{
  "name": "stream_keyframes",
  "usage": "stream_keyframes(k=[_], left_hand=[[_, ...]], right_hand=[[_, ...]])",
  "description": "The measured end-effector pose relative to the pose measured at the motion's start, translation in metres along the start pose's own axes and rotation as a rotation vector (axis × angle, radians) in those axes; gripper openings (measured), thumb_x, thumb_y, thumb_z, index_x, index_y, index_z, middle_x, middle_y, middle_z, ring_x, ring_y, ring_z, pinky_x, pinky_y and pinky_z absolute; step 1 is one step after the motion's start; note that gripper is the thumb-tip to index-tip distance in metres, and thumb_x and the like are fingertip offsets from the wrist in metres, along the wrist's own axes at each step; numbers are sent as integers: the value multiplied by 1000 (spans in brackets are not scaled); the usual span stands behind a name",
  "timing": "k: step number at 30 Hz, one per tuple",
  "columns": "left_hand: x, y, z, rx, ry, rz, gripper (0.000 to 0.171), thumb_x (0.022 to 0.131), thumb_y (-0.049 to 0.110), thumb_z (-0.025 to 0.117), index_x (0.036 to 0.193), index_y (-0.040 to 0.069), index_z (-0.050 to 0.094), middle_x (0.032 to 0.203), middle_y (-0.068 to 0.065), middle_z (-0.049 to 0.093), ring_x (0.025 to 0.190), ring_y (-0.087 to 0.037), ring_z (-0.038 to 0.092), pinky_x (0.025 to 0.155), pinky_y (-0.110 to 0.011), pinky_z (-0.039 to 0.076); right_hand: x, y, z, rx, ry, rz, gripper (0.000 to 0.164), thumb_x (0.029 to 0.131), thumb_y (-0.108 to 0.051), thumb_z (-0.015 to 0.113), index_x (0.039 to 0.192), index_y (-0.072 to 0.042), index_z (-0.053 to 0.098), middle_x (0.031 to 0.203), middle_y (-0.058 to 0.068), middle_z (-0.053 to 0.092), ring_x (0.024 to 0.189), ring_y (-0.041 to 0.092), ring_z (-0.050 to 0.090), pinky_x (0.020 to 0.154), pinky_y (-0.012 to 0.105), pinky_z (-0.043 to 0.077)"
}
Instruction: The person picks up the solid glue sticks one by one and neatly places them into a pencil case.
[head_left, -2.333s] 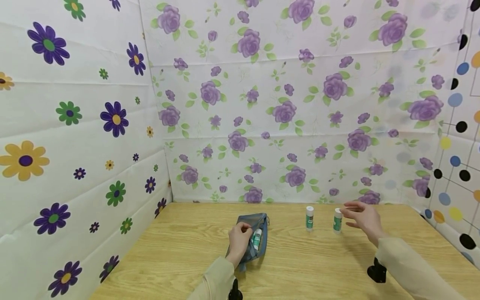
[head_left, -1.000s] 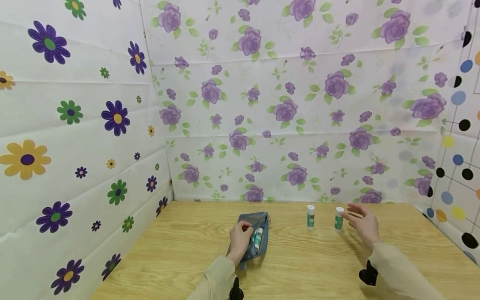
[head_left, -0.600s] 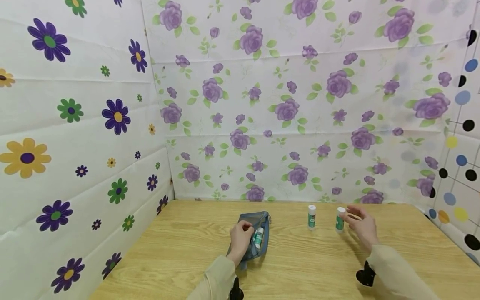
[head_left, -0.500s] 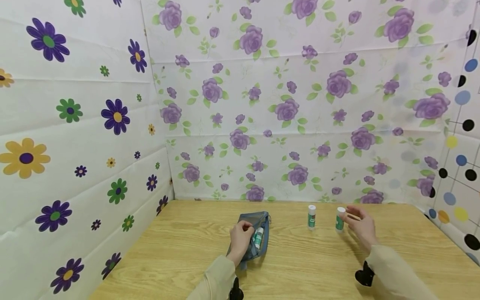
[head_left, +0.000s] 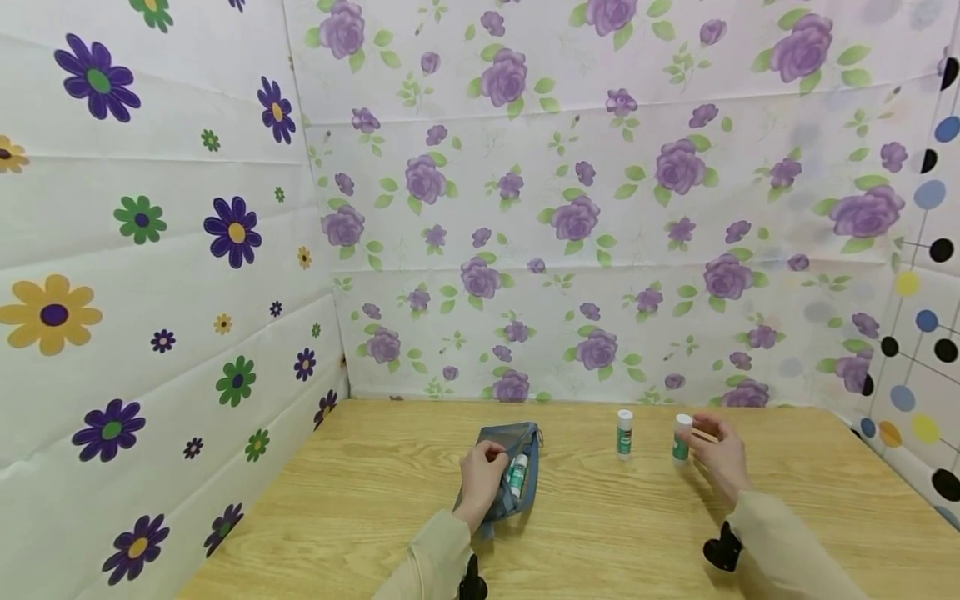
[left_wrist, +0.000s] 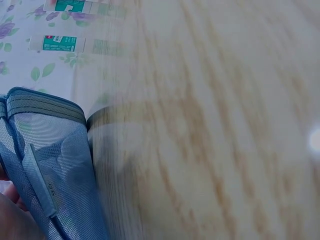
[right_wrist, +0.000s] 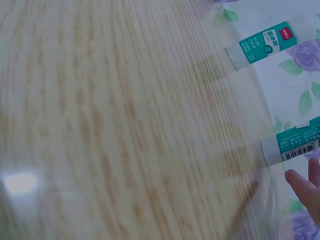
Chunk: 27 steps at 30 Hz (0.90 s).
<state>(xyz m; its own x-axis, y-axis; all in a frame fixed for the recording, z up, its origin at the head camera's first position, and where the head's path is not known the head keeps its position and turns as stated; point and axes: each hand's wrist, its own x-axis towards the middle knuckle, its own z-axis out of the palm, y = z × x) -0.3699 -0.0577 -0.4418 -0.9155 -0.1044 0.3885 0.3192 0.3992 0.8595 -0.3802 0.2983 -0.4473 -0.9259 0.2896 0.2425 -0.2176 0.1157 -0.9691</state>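
My left hand [head_left: 482, 482] pinches the edge of a blue mesh zip pouch [head_left: 528, 483], whose mouth gapes toward the right. Inside the pouch lies a glue stick [head_left: 518, 475] with a white cap and green label; a second one shows partly beside it. In the left wrist view the pouch's mesh side [left_wrist: 65, 155] fills the lower left. On the right, an upright glue stick [head_left: 681, 442] stands within reach of my right hand [head_left: 718, 454], its fingers around the cap's level. The right wrist view shows a fingertip [right_wrist: 295, 177] just short of that stick [right_wrist: 295, 142].
Another glue stick [head_left: 624, 435] stands upright to the left of the first. Both are on a wood-grain table [head_left: 592, 525]. Flower-patterned sheets [head_left: 525, 208] enclose the table at the back and left, with a dotted sheet [head_left: 918, 350] at the right.
My right hand has shifted left and closer to the nearer standing glue stick. My left hand keeps its hold on the pouch, and the standing sticks stay put.
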Motion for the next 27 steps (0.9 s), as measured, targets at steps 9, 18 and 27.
stream_keyframes(k=[9,18,27], left_hand=[[0,1,0,-3,1,-5,5,82,1,59,84,0,63,71,0,55,62,-13,49,55,-29,42],[1,0,0,2,7,3,5,82,2,58,83,1,63,71,0,54,62,-14,49,55,-29,42],[2,-1,1,13,13,-13,5,80,1,59,82,2,63,70,0,54,61,-14,48,55,-30,41]], right_hand=[[3,9,2,-6,29,3,47,81,-24,68,118,-6,44,110,6,44,81,4,49,66,26,45],[5,13,5,-54,68,28,56,81,-20,68,125,1,40,114,11,45,84,3,47,67,24,44],[5,12,7,-68,39,6,53,84,-14,64,127,3,37,122,20,41,83,-1,46,70,23,44]])
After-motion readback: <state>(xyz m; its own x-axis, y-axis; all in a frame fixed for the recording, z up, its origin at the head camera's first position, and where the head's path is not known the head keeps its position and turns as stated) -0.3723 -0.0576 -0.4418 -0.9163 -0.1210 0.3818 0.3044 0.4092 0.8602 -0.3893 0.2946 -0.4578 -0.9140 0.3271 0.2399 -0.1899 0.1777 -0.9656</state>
